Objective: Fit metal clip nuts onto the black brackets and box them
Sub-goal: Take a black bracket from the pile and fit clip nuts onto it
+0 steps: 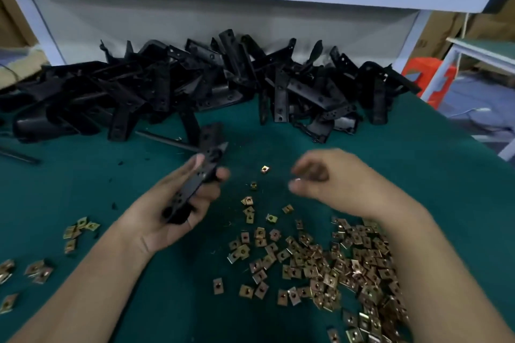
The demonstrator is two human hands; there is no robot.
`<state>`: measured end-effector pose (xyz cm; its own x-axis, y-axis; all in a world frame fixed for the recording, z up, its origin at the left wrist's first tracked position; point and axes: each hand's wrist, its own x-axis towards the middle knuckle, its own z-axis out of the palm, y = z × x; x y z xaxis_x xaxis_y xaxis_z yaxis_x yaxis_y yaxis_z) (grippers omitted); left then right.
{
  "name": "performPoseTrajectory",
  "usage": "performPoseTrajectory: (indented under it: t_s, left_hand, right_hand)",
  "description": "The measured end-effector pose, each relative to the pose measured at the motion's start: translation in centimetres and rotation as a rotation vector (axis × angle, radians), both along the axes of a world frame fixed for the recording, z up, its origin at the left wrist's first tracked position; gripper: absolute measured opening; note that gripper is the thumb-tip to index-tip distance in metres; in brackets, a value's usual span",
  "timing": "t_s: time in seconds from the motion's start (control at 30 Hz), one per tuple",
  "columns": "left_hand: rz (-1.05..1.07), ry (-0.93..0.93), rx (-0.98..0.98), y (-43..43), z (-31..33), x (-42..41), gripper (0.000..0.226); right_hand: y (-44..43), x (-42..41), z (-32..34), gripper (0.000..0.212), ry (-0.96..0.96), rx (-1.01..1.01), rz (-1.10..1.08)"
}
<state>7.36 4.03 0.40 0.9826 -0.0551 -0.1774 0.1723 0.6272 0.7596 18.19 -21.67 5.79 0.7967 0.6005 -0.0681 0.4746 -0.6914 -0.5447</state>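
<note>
left hand (167, 221) grips black bracket (192, 186), held above table (83, 175) | right hand (331, 175) curled, blurred, contents cannot tell, well right of bracket | clip nuts (320, 259) heaped beneath right wrist | bracket pile (195, 86) behind

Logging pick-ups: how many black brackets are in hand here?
1. The black bracket sits in the left hand. The right hand holds no bracket; the others lie in the pile at the back, some likely hidden.
</note>
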Motion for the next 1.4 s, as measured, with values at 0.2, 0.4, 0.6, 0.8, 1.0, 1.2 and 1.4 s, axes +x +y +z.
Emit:
performPoseTrajectory:
  t_s: [0.2, 0.4, 0.6, 0.8, 1.0, 1.2, 1.4]
  left_hand:
    - [0.183, -0.07, -0.119, -0.6, -0.2, 0.5, 0.09]
    - [0.305, -0.036, -0.061, -0.9, -0.4, 0.9, 0.078]
    - [0.275, -0.029, -0.123, -0.6, -0.1, 0.6, 0.031]
    - [0.269, 0.01, -0.183, -0.7, 0.0, 0.6, 0.038]
    - [0.146, -0.015, -0.143, -1.6, -0.2, 0.7, 0.046]
    - [0.081, -0.07, -0.061, -2.2, -0.2, 0.6, 0.049]
    - [0.067, -0.096, -0.099, -2.6, -0.2, 0.6, 0.046]
  right_hand:
    - [-1.4, -0.6, -0.6, 0.044, 0.193, -0.303, 0.196]
    - [-1.0, -0.7, -1.6, 0.015, 0.236, -0.198, 0.22]
    - [-0.9, -0.8, -1.8, 0.022, 0.266, -0.109, 0.197]
    - [0.2, -1.5, -1.3, 0.022, 0.34, 0.286, 0.147]
    - [2.8, -3.0, -1.9, 0.02, 0.491, 0.616, 0.104]
    - [4.2, -3.7, -2.5, 0.019, 0.488, 0.81, 0.025]
    - [5.3, -4.3, -2.8, 0.029, 0.657, 0.964, -0.043]
